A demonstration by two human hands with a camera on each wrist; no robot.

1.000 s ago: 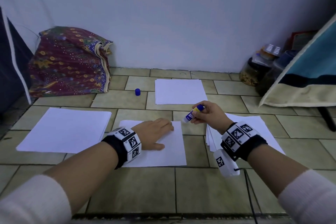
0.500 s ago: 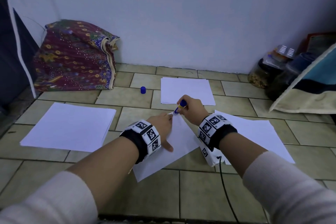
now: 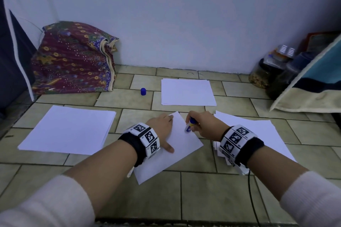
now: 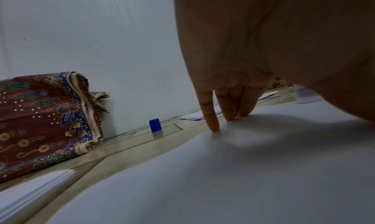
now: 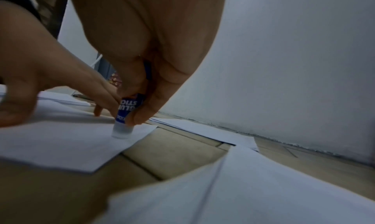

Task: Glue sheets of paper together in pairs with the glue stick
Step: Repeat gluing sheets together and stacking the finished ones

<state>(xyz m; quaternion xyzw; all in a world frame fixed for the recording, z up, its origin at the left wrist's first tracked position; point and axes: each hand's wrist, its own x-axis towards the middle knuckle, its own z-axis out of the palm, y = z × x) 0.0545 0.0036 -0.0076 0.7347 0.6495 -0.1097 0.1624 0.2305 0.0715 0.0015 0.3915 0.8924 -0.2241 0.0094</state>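
Left hand (image 3: 162, 131) lay flat, fingers straight, pinning a skewed paper sheet (image 3: 181, 151), right hand (image 3: 204, 125) gripped the glue stick (image 3: 190, 125), tip down on the sheet, blue cap (image 3: 143, 91) apart on the tiled floor (image 3: 203, 190).

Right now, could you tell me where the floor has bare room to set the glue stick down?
Bare tile lies between the blue cap and the left paper stack, and along the near edge below the angled sheet. It is crowded between that sheet and the right stack, where the right hand works the glue stick.
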